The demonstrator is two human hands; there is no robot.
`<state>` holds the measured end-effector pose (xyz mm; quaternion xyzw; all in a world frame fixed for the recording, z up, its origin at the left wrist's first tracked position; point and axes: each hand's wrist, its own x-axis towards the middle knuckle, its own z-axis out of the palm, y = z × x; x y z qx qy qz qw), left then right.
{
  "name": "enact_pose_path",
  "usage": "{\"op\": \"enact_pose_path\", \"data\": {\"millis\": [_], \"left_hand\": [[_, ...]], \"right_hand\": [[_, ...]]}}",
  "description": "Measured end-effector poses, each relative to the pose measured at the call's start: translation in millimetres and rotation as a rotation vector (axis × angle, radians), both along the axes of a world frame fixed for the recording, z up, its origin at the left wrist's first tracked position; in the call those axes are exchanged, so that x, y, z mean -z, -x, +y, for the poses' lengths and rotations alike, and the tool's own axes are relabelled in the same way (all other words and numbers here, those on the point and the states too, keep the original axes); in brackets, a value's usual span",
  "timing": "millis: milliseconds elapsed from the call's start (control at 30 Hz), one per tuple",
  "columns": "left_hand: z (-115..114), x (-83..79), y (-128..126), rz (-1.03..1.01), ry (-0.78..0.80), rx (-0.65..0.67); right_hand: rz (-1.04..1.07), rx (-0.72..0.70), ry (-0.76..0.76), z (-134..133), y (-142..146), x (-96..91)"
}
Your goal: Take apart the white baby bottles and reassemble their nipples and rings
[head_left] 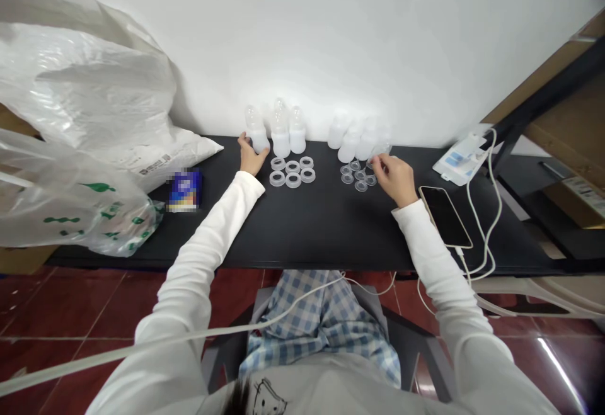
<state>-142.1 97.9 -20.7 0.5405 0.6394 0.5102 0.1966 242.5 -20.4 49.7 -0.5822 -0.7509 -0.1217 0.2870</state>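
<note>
My left hand (pixel 250 155) is wrapped around a white baby bottle (pixel 258 135) at the back of the black table (pixel 307 226). Two more capped bottles (pixel 288 131) stand right beside it. Several clear screw rings (pixel 292 173) lie in front of them. My right hand (pixel 396 177) is pinched on a small clear teat (pixel 377 162), beside several more teats (pixel 358 176). Uncapped white bottles (pixel 354 138) stand against the wall behind them.
Large plastic bags (pixel 85 119) fill the table's left end, with a small blue packet (pixel 185 189) beside them. A phone (pixel 445 215) on a white cable lies by my right wrist. A white charger box (pixel 460 160) sits further right.
</note>
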Motion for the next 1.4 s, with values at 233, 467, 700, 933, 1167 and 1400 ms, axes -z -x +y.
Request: {"op": "enact_pose_path", "data": {"millis": [233,467,700,933,1167,1400], "left_hand": [[0.8,-5.3,-2.2,-0.003,-0.003,-0.156],[-37.6,-20.5,-17.3,0.260,-0.381,-0.059],[-63.9,-5.5,-66.6,0.597,-0.547,0.731],[-75.8,-14.5,-76.4,0.615,-0.679,0.796],[-80.4,-28.2,-74.1,0.599,-0.683,0.792],[-93.5,-31.2,-74.7,0.322,-0.513,0.749]], "right_hand": [[0.027,-0.058,-0.176,19.9,43.0,7.1],[0.456,-0.264,-0.068,6.1,67.8,24.6],[0.972,-0.229,0.336,3.1,77.8,30.3],[1.065,-0.095,0.347,9.9,71.3,32.9],[0.953,-0.062,0.162,0.8,77.5,30.3],[0.676,-0.127,0.072,-6.7,69.4,33.9]]}}
